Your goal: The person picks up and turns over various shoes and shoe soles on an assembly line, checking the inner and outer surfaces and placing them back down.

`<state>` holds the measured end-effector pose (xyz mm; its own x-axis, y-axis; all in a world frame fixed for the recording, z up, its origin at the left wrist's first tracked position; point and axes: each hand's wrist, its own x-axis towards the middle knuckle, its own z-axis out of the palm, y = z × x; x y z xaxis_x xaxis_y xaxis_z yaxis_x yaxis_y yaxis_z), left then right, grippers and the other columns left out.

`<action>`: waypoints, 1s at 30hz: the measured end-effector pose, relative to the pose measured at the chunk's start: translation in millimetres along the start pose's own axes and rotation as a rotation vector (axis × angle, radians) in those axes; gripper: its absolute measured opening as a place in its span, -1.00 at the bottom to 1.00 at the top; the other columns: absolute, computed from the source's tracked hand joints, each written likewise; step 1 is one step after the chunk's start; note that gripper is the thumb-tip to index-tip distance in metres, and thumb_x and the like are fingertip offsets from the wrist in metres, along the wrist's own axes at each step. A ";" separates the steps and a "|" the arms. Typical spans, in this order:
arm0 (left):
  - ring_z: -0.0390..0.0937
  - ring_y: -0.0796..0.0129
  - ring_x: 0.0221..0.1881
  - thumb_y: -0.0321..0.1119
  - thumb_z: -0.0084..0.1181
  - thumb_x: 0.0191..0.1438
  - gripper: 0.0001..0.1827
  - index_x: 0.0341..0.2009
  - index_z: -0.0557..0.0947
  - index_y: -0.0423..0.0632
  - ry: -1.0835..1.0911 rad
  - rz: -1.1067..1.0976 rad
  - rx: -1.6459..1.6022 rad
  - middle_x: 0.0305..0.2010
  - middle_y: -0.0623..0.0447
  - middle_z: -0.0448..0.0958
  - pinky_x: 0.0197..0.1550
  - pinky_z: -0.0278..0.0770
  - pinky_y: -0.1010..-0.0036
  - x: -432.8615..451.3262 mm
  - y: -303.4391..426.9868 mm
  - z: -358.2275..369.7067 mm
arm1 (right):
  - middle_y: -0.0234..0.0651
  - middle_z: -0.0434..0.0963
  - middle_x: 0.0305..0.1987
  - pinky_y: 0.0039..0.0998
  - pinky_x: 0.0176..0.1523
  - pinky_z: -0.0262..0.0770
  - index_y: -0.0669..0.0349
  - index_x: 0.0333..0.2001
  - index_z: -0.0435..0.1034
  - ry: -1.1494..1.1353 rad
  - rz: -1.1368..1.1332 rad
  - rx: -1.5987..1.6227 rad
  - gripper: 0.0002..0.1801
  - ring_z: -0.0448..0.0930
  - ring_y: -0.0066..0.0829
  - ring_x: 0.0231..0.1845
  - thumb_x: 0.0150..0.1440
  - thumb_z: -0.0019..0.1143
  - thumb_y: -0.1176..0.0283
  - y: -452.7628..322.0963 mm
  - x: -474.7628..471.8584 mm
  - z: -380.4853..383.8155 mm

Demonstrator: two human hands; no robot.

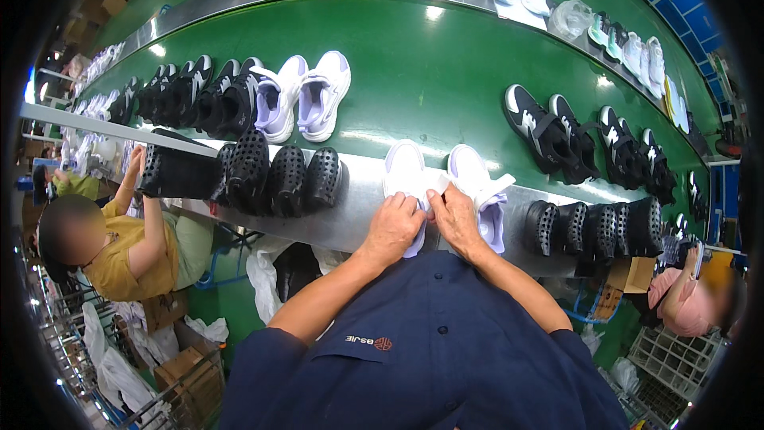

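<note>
A white sneaker [404, 170] with lavender trim lies on the metal ledge before me, toe pointing away. My left hand [391, 227] grips the upper at its opening, hiding much of the heel half. My right hand [456, 218] pinches the white strap [440, 183] of this same shoe between thumb and fingers. Just to the right stands the matching sneaker [467, 168], its loose strap [500, 184] sticking out to the right and its lavender lining exposed. My right hand partly covers that shoe's inner side.
Black perforated shoe forms [286, 182] line the ledge at left, with more forms [603, 227] at right. On the green conveyor belt [412, 71] are another white-lavender pair [322, 95] and black-white sneakers [546, 134]. Co-workers sit at left [134, 245] and right [683, 304]. A metal bar [113, 128] crosses at left.
</note>
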<state>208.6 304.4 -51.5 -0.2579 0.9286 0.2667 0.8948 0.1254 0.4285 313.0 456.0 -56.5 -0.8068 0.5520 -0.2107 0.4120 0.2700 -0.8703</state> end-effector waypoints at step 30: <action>0.44 -0.20 0.20 -0.58 0.16 -0.03 -0.24 0.33 0.48 0.12 -0.140 -0.962 -0.358 0.20 -0.26 0.42 0.27 0.44 0.13 -62.8 23.3 -43.2 | -0.51 0.40 -0.36 -0.55 -0.27 0.34 0.18 0.18 0.46 -0.527 -0.059 0.123 -0.47 0.38 -0.66 -0.37 0.11 0.38 0.44 -68.9 -32.8 -68.4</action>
<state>229.9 233.9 -21.0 -0.7414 0.5259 -0.4168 0.1662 0.7457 0.6452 340.1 473.2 40.8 -0.9431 0.0602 -0.3271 0.3326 0.1766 -0.9264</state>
